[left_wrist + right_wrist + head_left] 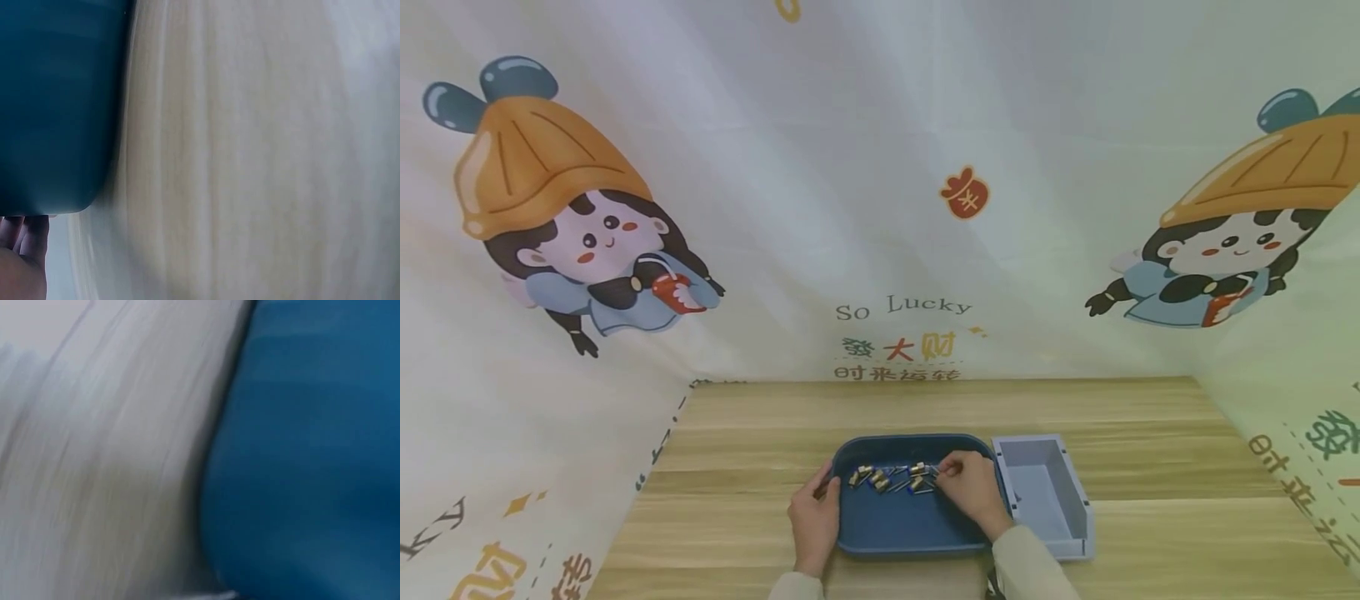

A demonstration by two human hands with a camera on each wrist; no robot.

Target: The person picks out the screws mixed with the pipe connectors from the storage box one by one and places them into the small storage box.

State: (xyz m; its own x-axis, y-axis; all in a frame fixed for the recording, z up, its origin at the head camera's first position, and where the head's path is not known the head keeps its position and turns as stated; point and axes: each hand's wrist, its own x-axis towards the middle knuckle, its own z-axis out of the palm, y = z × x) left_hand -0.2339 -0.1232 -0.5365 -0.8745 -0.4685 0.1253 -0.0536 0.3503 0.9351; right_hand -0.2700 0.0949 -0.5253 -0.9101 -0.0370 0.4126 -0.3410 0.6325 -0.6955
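Observation:
A dark blue tray with rounded corners stands on the table. Several small brass-coloured parts with thin silver shafts and blue bits lie loosely in its far half. My left hand grips the tray's left edge, thumb at the rim and fingers along the outer wall. Its fingers show against the tray's outside in the left wrist view. Over the tray's right side my right hand reaches in, thumb and forefinger pinching a small part at the right end of the pile. The fingertips cover most of that part.
A grey plastic bin stands close against the tray's right side, its inside partly visible. Both are on a wood-grain table. Printed curtains hang behind and at both sides. In the right wrist view only the tray's wall and the table appear.

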